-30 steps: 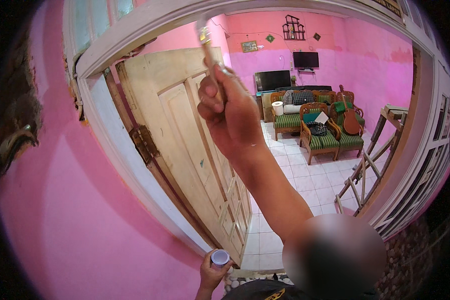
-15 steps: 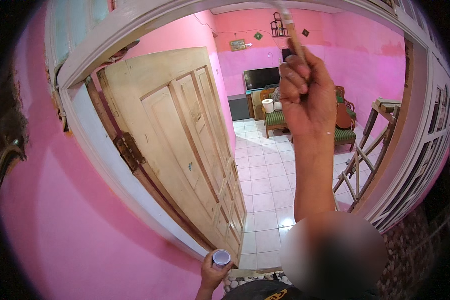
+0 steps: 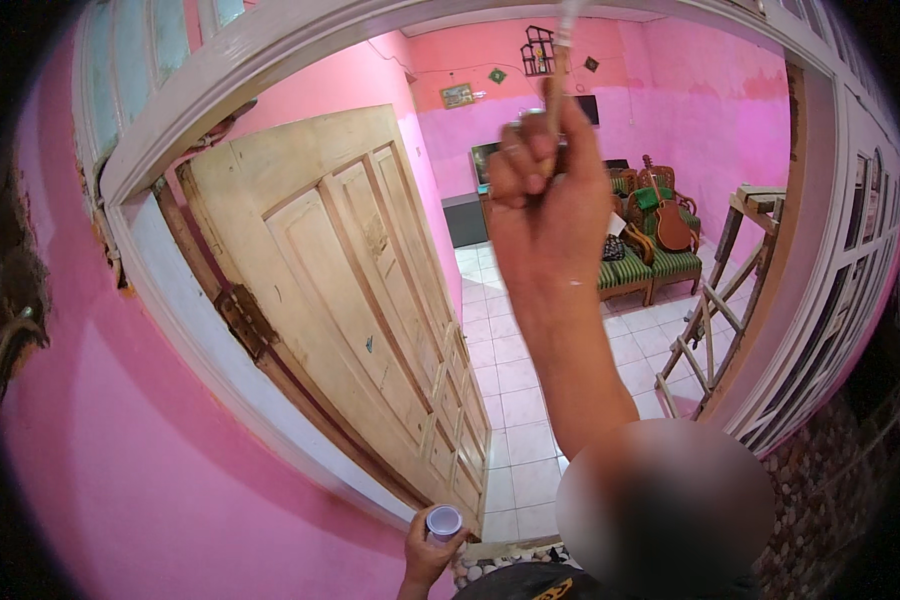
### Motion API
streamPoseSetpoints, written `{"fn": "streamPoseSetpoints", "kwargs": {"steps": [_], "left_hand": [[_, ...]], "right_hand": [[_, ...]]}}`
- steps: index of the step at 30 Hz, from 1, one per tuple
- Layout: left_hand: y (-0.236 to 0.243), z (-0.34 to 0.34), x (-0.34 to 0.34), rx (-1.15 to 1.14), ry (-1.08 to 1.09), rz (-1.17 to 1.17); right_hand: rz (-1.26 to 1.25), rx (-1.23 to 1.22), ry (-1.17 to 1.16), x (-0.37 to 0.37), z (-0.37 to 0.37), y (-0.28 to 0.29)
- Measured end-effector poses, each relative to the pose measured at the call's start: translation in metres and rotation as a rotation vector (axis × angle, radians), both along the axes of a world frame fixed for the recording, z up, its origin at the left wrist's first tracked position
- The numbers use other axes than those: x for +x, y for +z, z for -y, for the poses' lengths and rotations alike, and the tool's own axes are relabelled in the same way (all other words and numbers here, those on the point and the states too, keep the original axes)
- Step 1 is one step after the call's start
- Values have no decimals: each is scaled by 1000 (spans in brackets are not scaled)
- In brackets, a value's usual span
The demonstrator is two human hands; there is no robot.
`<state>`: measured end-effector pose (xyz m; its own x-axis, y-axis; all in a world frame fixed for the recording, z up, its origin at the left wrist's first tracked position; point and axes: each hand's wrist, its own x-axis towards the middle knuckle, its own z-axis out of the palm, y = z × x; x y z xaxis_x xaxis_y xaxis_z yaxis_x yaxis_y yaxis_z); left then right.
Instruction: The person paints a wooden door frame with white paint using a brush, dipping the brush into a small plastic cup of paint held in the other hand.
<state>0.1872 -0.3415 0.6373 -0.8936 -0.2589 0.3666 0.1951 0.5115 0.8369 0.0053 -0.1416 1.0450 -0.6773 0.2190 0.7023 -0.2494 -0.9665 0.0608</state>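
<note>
My right hand (image 3: 548,200) is raised high in the middle, its fingers wrapped round the wooden handle of a paintbrush (image 3: 559,65). The blurred bristles are up at the white lintel (image 3: 240,55) of the doorway; I cannot tell whether they touch it. Low down near the door frame, my left hand (image 3: 424,556) grips a small pale cup (image 3: 443,521), held upright. A cream panelled door (image 3: 310,260) stands swung inward on the left side of the opening, with rusty brown hinge edging beside it.
Beyond the doorway are a tiled floor (image 3: 520,440), green striped wooden chairs (image 3: 625,275), a guitar (image 3: 672,228) and screens on the back wall. A wooden trestle (image 3: 705,340) stands inside the right jamb. Pink wall (image 3: 130,450) flanks the left; a window (image 3: 860,260) is at right.
My raised right hand with the brush swung right, then came partly back left along the top of the doorway. My left hand with the cup stayed low. The view shifted slightly.
</note>
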Motion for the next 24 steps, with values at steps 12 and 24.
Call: {"fn": "streamPoseSetpoints", "kwargs": {"steps": [12,24], "left_hand": [[-25,13,-1,26,26,-31],[-17,-4,-14,-3,-58,-34]], "right_hand": [[83,611,134,16,31,-15],[-55,274,59,-2,-74,-1]]}}
